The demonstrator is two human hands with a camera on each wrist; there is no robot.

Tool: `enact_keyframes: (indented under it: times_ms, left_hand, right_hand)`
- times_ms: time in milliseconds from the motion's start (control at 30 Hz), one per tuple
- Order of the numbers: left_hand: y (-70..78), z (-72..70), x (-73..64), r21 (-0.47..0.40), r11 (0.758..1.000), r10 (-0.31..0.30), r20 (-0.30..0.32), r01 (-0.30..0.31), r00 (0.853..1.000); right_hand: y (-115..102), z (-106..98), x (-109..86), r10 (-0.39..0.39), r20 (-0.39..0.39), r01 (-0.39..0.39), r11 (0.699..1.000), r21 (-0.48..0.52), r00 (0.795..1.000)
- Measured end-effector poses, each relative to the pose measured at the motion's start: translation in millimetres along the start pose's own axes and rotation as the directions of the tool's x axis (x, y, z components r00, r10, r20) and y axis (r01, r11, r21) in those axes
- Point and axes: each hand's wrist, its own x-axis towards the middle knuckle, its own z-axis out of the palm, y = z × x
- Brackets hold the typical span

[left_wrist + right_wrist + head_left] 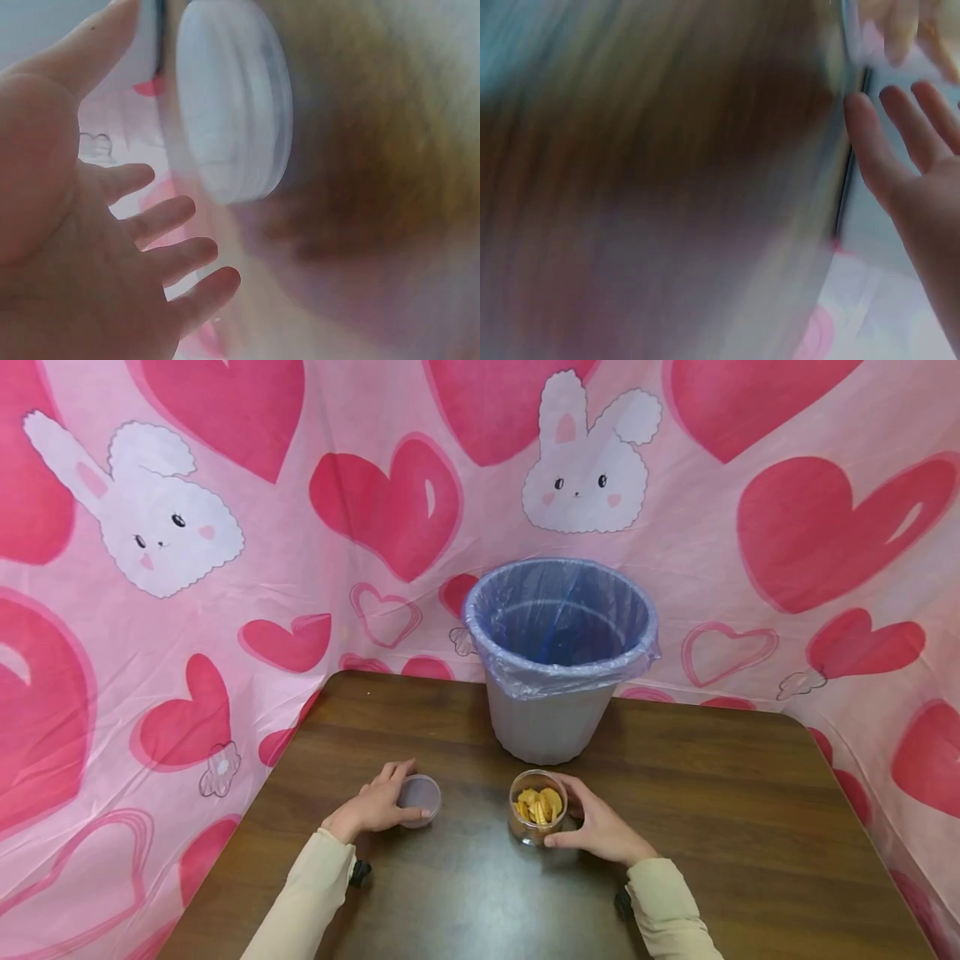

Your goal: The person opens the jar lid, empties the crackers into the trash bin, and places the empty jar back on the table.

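Note:
My left hand (380,800) spreads around a round translucent plastic lid (421,798) lying on the wooden table. In the left wrist view the lid (232,101) sits beyond relaxed, separated fingers (184,259). To the right, a clear round jar (525,831) stands upright, holding yellow ridged chips (542,806). My right hand (600,823) is at its right side, thumb at the front and fingers toward the back. The right wrist view shows loosely extended fingers (915,135) just below the jar's chips at the top edge; the rest is blurred.
A grey bin (551,727) lined with a blue plastic bag (517,672) stands behind the jar. The brown wooden table (480,893) ends at a pink cloth backdrop (285,560) printed with hearts and rabbits.

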Motion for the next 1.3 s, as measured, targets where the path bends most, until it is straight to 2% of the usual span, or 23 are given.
enact_keyframes:
  times_ms: [133, 233, 433, 567, 667, 800, 1033, 1133, 1300]
  left_hand:
    - [3.8, -17.8, 2.2, 0.045, 0.999, 0.029, -0.029, -0.028, 0.999]
    - [7.7, -33.7, 4.5, 0.116, 0.992, 0.050, -0.069, -0.042, 0.996]
    - [18.9, -71.8, 6.1, 0.243, 0.969, 0.083, -0.149, -0.045, 0.985]
    - [31.3, -95.1, 7.8, 0.299, 0.953, 0.111, -0.203, -0.046, 0.973]
    - [41.7, -106.8, 9.2, 0.311, 0.949, 0.132, -0.240, -0.053, 0.962]
    - [52.0, -108.0, 11.7, 0.326, 0.941, 0.183, -0.262, -0.091, 0.948]
    - [61.9, -89.1, 17.8, 0.337, 0.927, 0.249, -0.231, -0.163, 0.941]
    - [64.5, -81.4, 19.6, 0.338, 0.923, 0.272, -0.233, -0.185, 0.934]
    - [68.9, -71.7, 23.2, 0.341, 0.905, 0.351, -0.263, -0.254, 0.899]
  right_hand:
    - [15.2, -19.2, -7.5, 0.032, 0.007, -0.032, 0.998, -0.051, 0.999]
    - [18.8, -39.3, -12.9, 0.033, -0.027, -0.036, 0.992, -0.124, 0.999]
    - [11.3, -86.0, -21.7, 0.068, -0.121, -0.104, 0.940, -0.325, 0.990]
    - [4.4, -113.7, -26.8, 0.051, -0.160, -0.111, 0.913, -0.392, 0.986]
    - [0.8, -124.0, -29.0, 0.045, -0.171, -0.112, 0.906, -0.409, 0.984]
    - [0.7, -115.3, -28.2, 0.013, -0.155, -0.076, 0.911, -0.405, 0.988]
    - [-1.6, -77.7, -18.7, -0.073, -0.075, 0.043, 0.937, -0.347, 0.995]
    - [-3.8, -64.6, -12.9, -0.103, -0.055, 0.078, 0.936, -0.342, 0.993]
    - [-5.2, -42.8, -5.5, -0.070, -0.034, 0.055, 0.948, -0.315, 0.997]
